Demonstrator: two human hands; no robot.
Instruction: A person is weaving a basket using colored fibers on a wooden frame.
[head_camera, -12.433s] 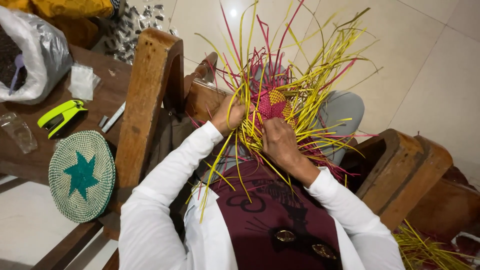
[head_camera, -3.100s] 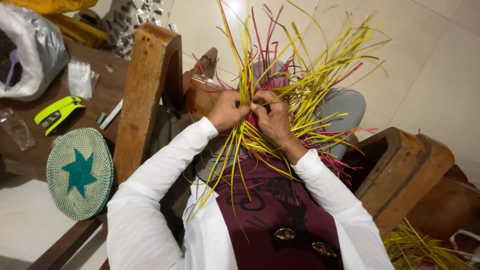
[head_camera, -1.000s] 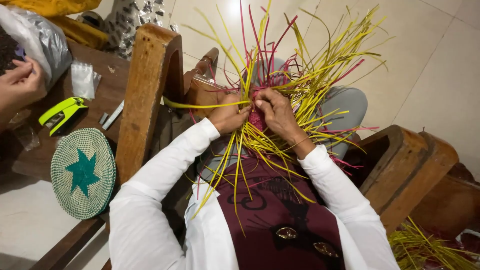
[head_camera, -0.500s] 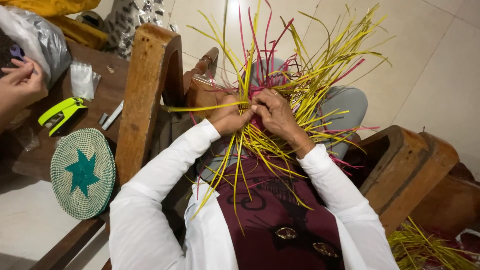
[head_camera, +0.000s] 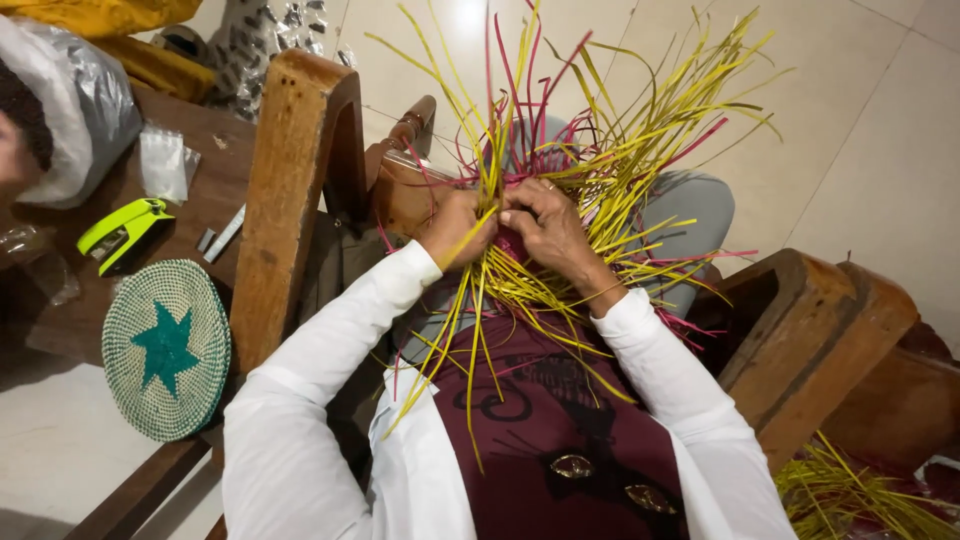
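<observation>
Pale tiled floor behind, wooden chair arm (head_camera: 290, 200) at left: left hand (head_camera: 455, 228) & right hand (head_camera: 545, 228) both pinched shut on yellow-pink strands (head_camera: 600, 160) over lap, prob light, springy, best held near woven centre.

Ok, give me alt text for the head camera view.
Left hand and right hand grip a bundle of yellow and pink strips over the lap. A round woven mat and green stapler lie on the wooden table.

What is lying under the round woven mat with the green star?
The round woven mat lies on the edge of a dark wooden table, its lower part hanging over pale floor. Whatever sits directly beneath it is covered.
</observation>
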